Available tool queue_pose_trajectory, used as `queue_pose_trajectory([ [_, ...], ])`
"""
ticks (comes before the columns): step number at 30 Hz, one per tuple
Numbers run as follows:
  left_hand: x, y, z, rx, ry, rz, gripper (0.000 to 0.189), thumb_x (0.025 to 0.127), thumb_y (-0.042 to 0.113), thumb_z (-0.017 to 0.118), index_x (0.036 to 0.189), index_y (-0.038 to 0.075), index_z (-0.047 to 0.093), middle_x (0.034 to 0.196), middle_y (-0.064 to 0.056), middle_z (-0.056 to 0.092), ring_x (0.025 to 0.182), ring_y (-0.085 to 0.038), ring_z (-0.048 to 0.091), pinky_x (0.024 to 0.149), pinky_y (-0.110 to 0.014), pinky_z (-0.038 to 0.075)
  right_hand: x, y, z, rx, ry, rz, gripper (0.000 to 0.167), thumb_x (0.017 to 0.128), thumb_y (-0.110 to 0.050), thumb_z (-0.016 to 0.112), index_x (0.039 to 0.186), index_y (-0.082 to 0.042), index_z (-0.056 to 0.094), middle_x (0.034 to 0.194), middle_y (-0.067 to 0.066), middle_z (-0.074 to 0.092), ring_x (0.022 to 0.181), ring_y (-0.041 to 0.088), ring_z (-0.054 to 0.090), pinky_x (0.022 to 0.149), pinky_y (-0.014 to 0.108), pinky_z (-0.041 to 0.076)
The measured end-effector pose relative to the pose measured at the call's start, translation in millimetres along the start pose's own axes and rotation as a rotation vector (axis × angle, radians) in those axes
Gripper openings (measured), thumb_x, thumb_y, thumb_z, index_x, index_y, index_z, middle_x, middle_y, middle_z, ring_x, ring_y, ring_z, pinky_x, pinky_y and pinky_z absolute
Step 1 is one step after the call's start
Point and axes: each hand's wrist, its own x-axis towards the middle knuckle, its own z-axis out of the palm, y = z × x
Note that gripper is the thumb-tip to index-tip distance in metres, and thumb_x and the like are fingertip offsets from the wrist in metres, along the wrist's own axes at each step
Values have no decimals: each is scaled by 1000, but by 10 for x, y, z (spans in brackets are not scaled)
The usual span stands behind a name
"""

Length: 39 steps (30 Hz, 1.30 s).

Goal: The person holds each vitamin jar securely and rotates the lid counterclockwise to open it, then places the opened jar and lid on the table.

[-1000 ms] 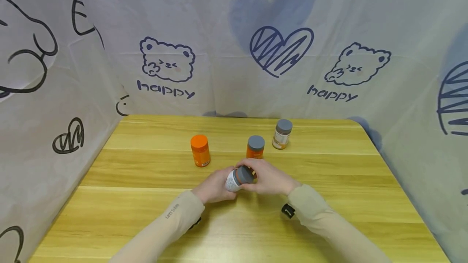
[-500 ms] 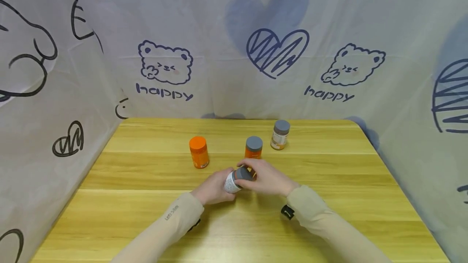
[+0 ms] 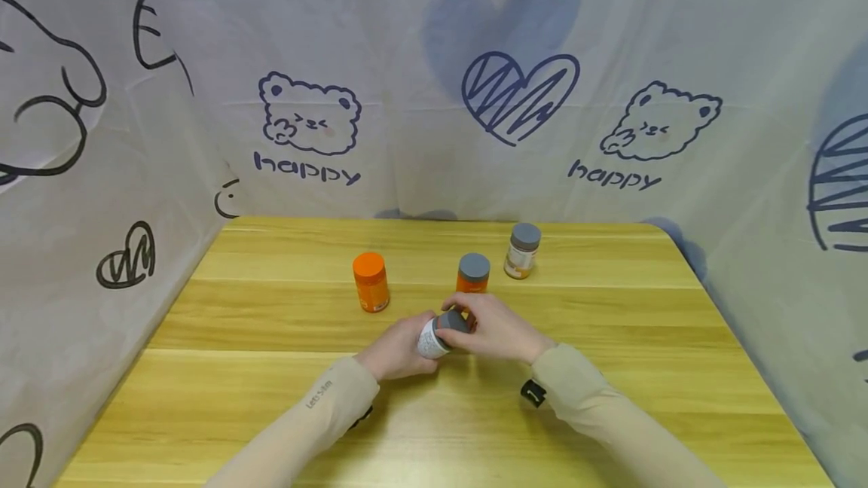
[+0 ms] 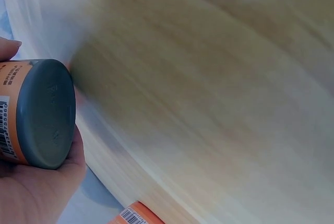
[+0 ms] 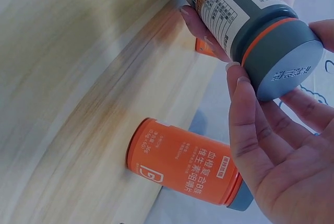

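Above the middle of the table, a pill bottle (image 3: 431, 342) with a white printed label is tilted, its grey cap (image 5: 284, 59) toward the right. My left hand (image 3: 398, 349) grips the bottle's body; its dark grey base (image 4: 47, 114) faces the left wrist view. My right hand (image 3: 500, 330) pinches the cap between thumb and fingers. Just behind my right hand an orange bottle with a grey lid (image 3: 473, 271) stands upright, its lower part hidden in the head view; the right wrist view shows its orange label (image 5: 180, 161).
An orange bottle with an orange lid (image 3: 371, 282) stands upright at the left. Farther back on the right is a pale-labelled bottle with a grey lid (image 3: 522, 251). The wooden table (image 3: 271, 398) meets a white cloth backdrop (image 3: 414, 134) at its rear edge.
My right thumb has shifted from the near lower side of the cap up onto it. My left hand keeps its hold on the bottle. The standing bottles have not moved.
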Motion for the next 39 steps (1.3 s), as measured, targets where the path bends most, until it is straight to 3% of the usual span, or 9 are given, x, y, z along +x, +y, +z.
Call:
queue_pose_trajectory([
  [4,20,15,-31,4,6,5,47,77,8,82,116,9,57,101,-2,68,89,-13,63,79,-29,53,20,-5,-32,-2,2,-1,35,93,-38,72,119,-16,66,105,-3,70,80,11,60,72,22,50],
  [10,44,16,-67,-6,16,10,47,75,7,82,115,9,58,100,-3,68,87,-13,63,78,-29,52,42,-13,-87,8,2,-24,40,92,-37,73,122,-10,65,108,0,70,82,13,61,72,23,51],
  [17,81,6,-109,-11,20,14,46,75,7,83,114,9,58,99,-2,68,86,-12,63,77,-29,52,65,-23,-141,6,-7,-52,43,93,-34,72,125,-6,64,115,5,70,91,16,64,78,38,58],
  [26,116,7,-110,-30,11,22,44,75,6,82,112,11,59,97,1,67,85,-11,61,78,-27,51,53,-30,-174,-36,1,-77,42,91,-33,74,124,-8,65,116,4,70,93,13,63,82,38,57],
  [39,-8,-102,-65,-47,-24,54,42,74,6,82,108,14,59,94,4,65,81,-5,57,76,-23,51,6,-69,-38,2,-25,-73,40,90,-29,75,123,-9,64,116,4,70,93,11,64,82,34,57],
])
